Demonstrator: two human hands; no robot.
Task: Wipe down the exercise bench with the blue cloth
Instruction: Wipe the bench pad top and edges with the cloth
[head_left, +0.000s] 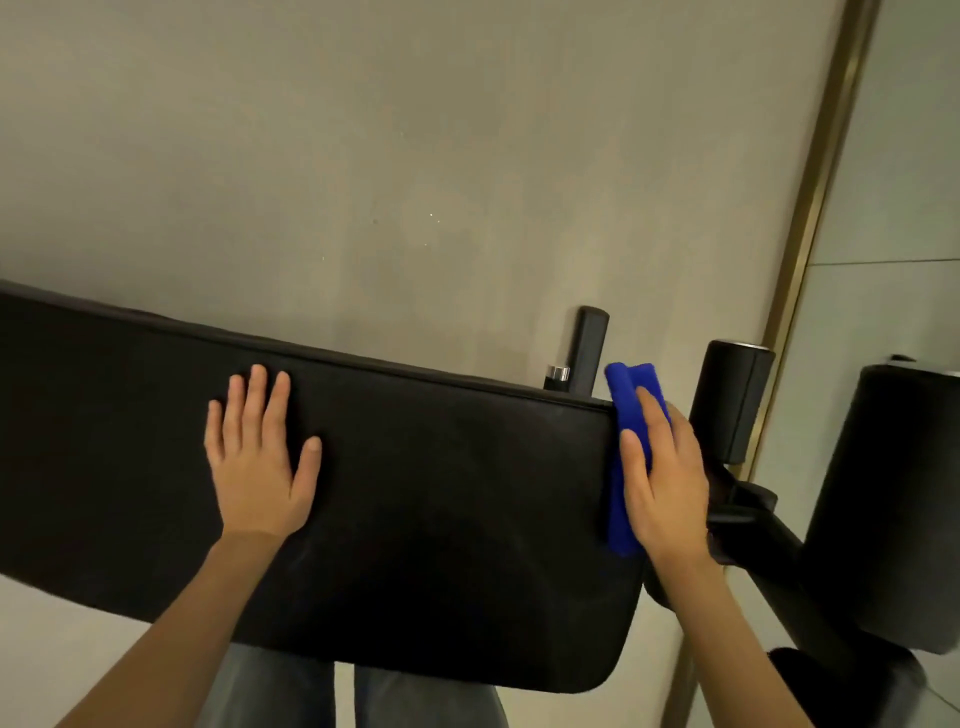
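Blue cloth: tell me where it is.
Head view, right side: the blue cloth is pressed against the right end of the bench pad under the right hand.

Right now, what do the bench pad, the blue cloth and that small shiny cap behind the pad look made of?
Bench pad: probably black vinyl or faux leather over padding; smooth, faint sheen, piped seam along the far edge.
Blue cloth: soft napped fabric, likely microfibre; fuzzy surface, thick folds.
Cap: polished metal, maybe chrome; bright highlights.
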